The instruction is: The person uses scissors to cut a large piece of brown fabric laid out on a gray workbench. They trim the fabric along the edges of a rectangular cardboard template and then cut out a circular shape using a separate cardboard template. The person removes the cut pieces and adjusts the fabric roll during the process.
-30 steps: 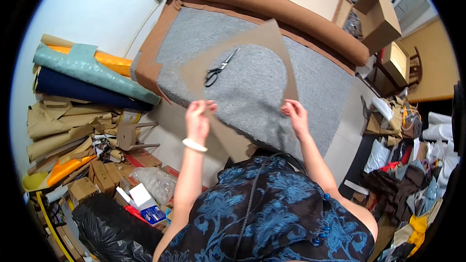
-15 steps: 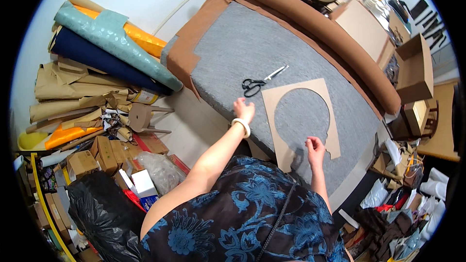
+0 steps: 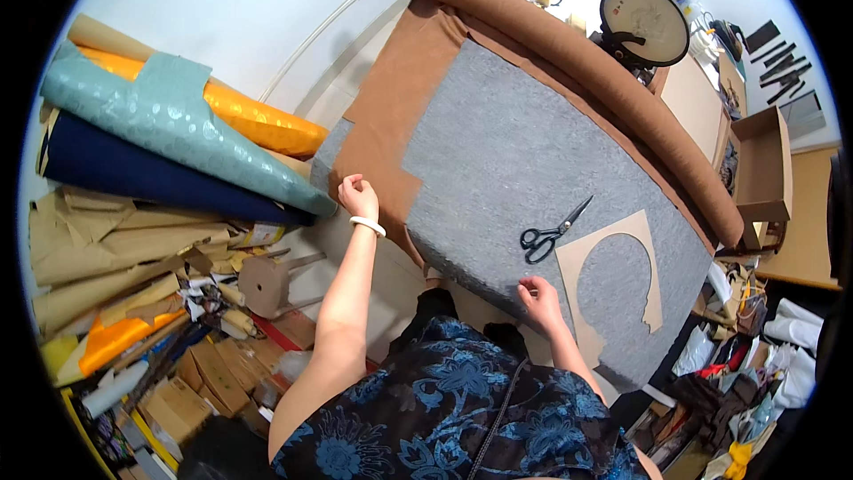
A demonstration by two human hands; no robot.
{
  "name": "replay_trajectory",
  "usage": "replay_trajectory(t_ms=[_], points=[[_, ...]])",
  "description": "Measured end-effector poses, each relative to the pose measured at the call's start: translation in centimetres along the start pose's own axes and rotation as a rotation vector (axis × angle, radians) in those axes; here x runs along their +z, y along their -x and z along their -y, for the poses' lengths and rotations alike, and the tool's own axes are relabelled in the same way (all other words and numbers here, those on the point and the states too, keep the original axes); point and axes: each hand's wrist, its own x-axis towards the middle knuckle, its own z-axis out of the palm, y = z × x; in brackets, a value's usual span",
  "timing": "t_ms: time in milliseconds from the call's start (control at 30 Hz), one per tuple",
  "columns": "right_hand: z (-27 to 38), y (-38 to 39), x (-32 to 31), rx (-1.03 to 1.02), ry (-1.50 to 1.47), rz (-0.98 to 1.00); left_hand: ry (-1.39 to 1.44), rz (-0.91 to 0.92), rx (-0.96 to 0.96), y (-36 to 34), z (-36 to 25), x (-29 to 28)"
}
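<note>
My left hand, with a white bangle at its wrist, is at the near left part of the brown fabric; its fingers are loosely bent and hold nothing that I can see. Whether they touch the cloth I cannot tell. My right hand is by the near edge of the grey-covered table, empty, fingers slightly curled and apart. Just beyond it lie black-handled scissors, blades slightly turned away to the right. To its right lies a flat beige template with a large round cutout and an uneven lower edge.
A thick brown fabric roll runs along the table's far side. Teal, navy and orange rolls lean at left above paper scraps and a stool. Cardboard boxes stand lower left; piled scraps fill the lower right.
My view and body have shifted left along the table. My left hand has moved left from near the scissors to the brown fabric. My right hand has left the template's cutout for the table's near edge.
</note>
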Motion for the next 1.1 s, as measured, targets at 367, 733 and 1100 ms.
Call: replay_trajectory(t_ms=[367, 733, 1100], points=[[8.1, -9.5, 7.2, 0.073, -0.017, 0.083, 0.142, -0.008, -0.037, -16.3, 2.5, 1.7], [19.7, -23.1, 21.3, 0.192, -0.264, -0.299, 0.179, 0.688, -0.340, -36.8, 8.7, 17.2], [27.4, -34.2, 28.1, 0.391, -0.210, -0.668, 0.573, 0.892, -0.258, -39.1, 3.4, 11.2]])
